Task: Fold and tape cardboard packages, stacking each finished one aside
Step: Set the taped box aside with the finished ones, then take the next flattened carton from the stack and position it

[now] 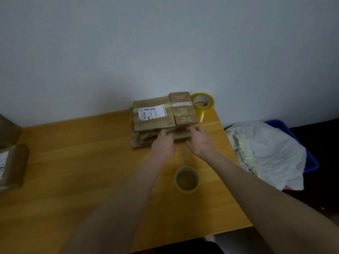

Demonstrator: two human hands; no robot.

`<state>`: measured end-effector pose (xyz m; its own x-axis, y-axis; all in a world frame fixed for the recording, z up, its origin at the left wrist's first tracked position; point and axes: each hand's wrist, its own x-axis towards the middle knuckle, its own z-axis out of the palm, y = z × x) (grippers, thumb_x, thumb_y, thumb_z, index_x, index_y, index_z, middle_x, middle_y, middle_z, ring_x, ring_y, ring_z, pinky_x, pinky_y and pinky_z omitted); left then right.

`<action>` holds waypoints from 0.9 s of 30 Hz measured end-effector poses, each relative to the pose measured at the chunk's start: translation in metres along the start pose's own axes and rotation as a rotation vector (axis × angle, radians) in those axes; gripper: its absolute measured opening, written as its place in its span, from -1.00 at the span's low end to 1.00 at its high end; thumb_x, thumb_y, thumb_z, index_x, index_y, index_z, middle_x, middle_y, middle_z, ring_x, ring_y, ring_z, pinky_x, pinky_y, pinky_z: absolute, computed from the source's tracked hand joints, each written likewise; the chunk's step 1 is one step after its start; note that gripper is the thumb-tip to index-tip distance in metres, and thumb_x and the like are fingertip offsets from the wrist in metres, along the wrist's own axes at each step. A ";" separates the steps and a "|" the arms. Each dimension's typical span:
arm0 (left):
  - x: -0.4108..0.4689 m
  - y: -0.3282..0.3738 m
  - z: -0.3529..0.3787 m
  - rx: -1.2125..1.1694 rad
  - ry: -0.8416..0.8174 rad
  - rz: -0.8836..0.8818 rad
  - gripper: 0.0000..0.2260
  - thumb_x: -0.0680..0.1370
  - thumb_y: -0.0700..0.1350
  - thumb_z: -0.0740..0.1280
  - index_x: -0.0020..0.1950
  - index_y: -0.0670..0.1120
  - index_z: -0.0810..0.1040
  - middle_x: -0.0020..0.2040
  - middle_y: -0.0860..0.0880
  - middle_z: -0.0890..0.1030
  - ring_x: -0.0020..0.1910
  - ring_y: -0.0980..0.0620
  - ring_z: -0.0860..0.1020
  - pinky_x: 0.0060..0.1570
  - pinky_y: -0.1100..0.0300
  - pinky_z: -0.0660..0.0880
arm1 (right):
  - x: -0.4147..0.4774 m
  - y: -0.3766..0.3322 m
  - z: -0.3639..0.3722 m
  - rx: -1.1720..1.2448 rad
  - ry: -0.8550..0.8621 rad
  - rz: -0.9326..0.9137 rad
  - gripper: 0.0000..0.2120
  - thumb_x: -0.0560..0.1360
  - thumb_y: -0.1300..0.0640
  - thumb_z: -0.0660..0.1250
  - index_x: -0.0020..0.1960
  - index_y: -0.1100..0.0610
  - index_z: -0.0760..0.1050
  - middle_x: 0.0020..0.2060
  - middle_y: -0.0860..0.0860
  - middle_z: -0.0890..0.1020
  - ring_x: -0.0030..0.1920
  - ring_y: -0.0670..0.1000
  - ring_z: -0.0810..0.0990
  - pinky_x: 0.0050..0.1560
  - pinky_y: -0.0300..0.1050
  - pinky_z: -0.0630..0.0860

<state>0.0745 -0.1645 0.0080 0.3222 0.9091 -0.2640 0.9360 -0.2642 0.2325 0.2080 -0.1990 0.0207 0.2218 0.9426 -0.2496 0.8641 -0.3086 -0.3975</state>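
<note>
The left hand (pixel 163 143) rests against the near edge of the stack of flattened cardboard packages (pixel 146 139), knuckles up; its fingertips are hidden at the edge, so whether it grips a layer cannot be told. The right hand (pixel 200 142) is just beside it, fingers extended and slightly spread, touching the same near edge without curling round it. The stack lies at the far side of the tabletop (pixel 73 162), close to the wall (pixel 165 43). Two packages lie side by side on top: a larger labelled package (pixel 143 123) bearing a white shipping label (pixel 152 112), and to its right a smaller taped package (pixel 184 117) crossed by a strip of tape. A yellowish tape roll (pixel 202 103) stands tilted at the far right corner, touching the smaller package. A second tape roll (pixel 186 179) lies flat on the tabletop between the two forearms, well apart from the stack. At the left edge of the view sit two closed cardboard boxes (pixel 12 167), blurred. To the right of the tabletop, a blue bin (pixel 311 162) holds crumpled white plastic wrapping (pixel 271 149).
</note>
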 end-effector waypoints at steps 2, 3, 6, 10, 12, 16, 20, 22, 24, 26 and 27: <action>0.004 0.012 0.006 -0.007 -0.028 -0.015 -0.60 0.55 -0.11 0.32 0.39 -0.05 0.38 0.43 -0.09 0.23 0.35 -0.10 0.33 0.16 0.00 0.48 | 0.007 0.016 -0.004 -0.009 -0.017 0.002 -0.53 0.54 0.11 0.28 0.42 0.07 0.30 0.35 0.14 0.32 0.32 0.18 0.33 0.32 0.03 0.34; 0.006 0.017 0.009 -0.004 -0.045 -0.024 -0.59 0.55 -0.10 0.32 0.39 -0.05 0.38 0.44 -0.09 0.22 0.35 -0.10 0.34 0.16 0.01 0.47 | 0.011 0.023 -0.007 -0.010 -0.027 0.001 -0.55 0.54 0.11 0.28 0.41 0.08 0.31 0.34 0.14 0.32 0.31 0.18 0.34 0.32 0.03 0.35; 0.010 0.030 0.021 0.000 -0.118 -0.066 -0.54 0.53 -0.06 0.35 0.40 -0.09 0.36 0.45 -0.12 0.21 0.31 -0.13 0.40 0.16 0.01 0.45 | 0.025 0.043 -0.010 -0.015 -0.062 -0.026 -0.57 0.53 0.10 0.28 0.38 0.08 0.33 0.32 0.14 0.33 0.30 0.19 0.35 0.32 0.04 0.36; 0.003 0.050 0.041 -0.036 -0.231 -0.192 -0.52 0.50 -0.06 0.38 0.40 -0.10 0.37 0.41 -0.13 0.26 0.29 -0.16 0.42 0.19 -0.03 0.42 | 0.040 0.067 -0.007 -0.002 -0.158 -0.090 -0.58 0.55 0.08 0.26 0.39 0.07 0.32 0.32 0.13 0.31 0.30 0.20 0.36 0.30 0.09 0.38; -0.005 0.061 0.055 0.008 -0.278 -0.228 -0.53 0.51 -0.07 0.35 0.40 -0.09 0.36 0.38 -0.14 0.30 0.30 -0.18 0.41 0.19 -0.05 0.42 | 0.044 0.077 -0.001 -0.013 -0.213 -0.098 -0.56 0.56 0.06 0.27 0.41 0.06 0.31 0.33 0.13 0.30 0.30 0.20 0.38 0.27 0.10 0.42; -0.010 0.073 0.069 0.099 -0.341 -0.230 -0.55 0.53 -0.05 0.31 0.40 -0.08 0.35 0.31 -0.15 0.36 0.30 -0.19 0.38 0.17 -0.10 0.44 | 0.048 0.090 0.010 -0.030 -0.277 -0.126 -0.53 0.55 0.07 0.29 0.43 0.05 0.29 0.33 0.12 0.33 0.29 0.18 0.40 0.23 0.05 0.44; -0.012 0.072 0.071 0.251 -0.434 -0.182 -0.66 0.56 -0.11 0.23 0.33 -0.08 0.39 0.28 -0.15 0.41 0.29 -0.18 0.42 0.14 -0.06 0.44 | 0.052 0.088 0.024 0.051 -0.339 -0.170 -0.53 0.55 0.10 0.29 0.43 0.04 0.28 0.35 0.12 0.32 0.32 0.17 0.37 0.28 0.03 0.42; -0.014 0.069 0.076 0.254 -0.419 -0.172 -0.71 0.58 -0.18 0.17 0.30 -0.06 0.44 0.26 -0.12 0.46 0.23 -0.15 0.49 0.11 0.00 0.47 | 0.053 0.085 0.030 0.073 -0.353 -0.185 -0.53 0.55 0.12 0.29 0.43 0.04 0.29 0.36 0.12 0.31 0.33 0.16 0.37 0.30 0.04 0.41; -0.016 0.067 0.080 0.215 -0.410 -0.150 -0.71 0.58 -0.20 0.18 0.26 -0.01 0.51 0.26 -0.08 0.50 0.22 -0.11 0.51 0.10 0.04 0.47 | 0.054 0.082 0.033 0.072 -0.357 -0.190 -0.54 0.55 0.13 0.29 0.42 0.03 0.29 0.36 0.10 0.30 0.31 0.16 0.37 0.28 0.05 0.42; -0.016 0.069 0.086 0.166 -0.415 -0.087 -0.72 0.55 -0.18 0.23 0.23 0.02 0.54 0.24 -0.07 0.53 0.22 -0.10 0.51 0.10 0.07 0.47 | 0.057 0.082 0.033 0.067 -0.350 -0.193 -0.54 0.55 0.13 0.28 0.43 0.02 0.29 0.35 0.09 0.31 0.28 0.15 0.40 0.23 0.04 0.45; -0.015 0.071 0.089 0.137 -0.413 -0.051 -0.73 0.54 -0.17 0.25 0.22 0.00 0.55 0.23 -0.07 0.54 0.21 -0.10 0.52 0.09 0.07 0.47 | 0.059 0.081 0.032 0.067 -0.341 -0.192 -0.54 0.56 0.14 0.27 0.43 0.03 0.28 0.34 0.09 0.31 0.26 0.15 0.42 0.20 0.01 0.46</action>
<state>0.1490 -0.2260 -0.0544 0.2782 0.7245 -0.6306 0.9535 -0.2876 0.0901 0.2767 -0.1725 -0.0547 -0.1134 0.8908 -0.4399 0.8415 -0.1492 -0.5192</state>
